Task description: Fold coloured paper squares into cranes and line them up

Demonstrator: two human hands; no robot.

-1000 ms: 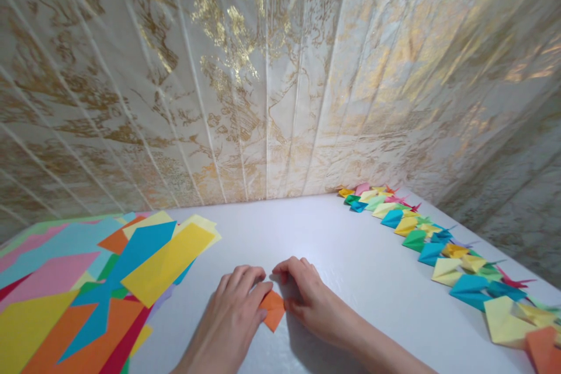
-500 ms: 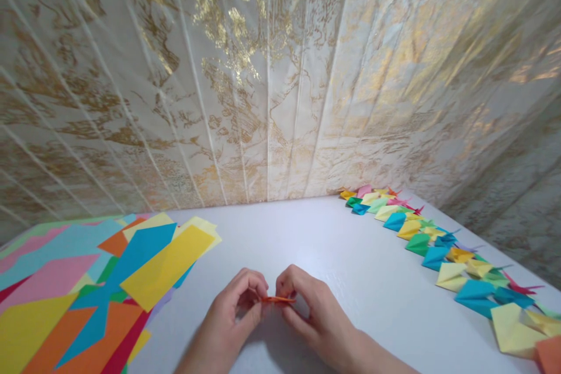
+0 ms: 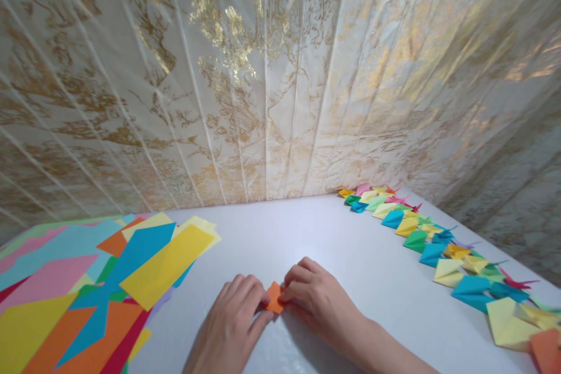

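Note:
A small folded piece of orange paper (image 3: 275, 297) is held between my two hands, low in the middle of the head view, with its broad face turned up. My left hand (image 3: 239, 317) pinches its left side between thumb and fingers. At its right side, my right hand (image 3: 319, 297) grips the edge with bent fingers. The fingertips cover both side corners of the paper. Close under the hands lies the white table top (image 3: 263, 236).
Loose sheets of coloured paper, among them a yellow sheet (image 3: 166, 266), spread over the left of the table. Several folded paper cranes line the right side, including a blue crane (image 3: 472, 293). A gold-patterned curtain (image 3: 263, 99) hangs behind the table.
The orange paper has turned from edge-on to flat, its face now showing. My right hand has shifted its fingers over the right edge, and both hands have lowered slightly.

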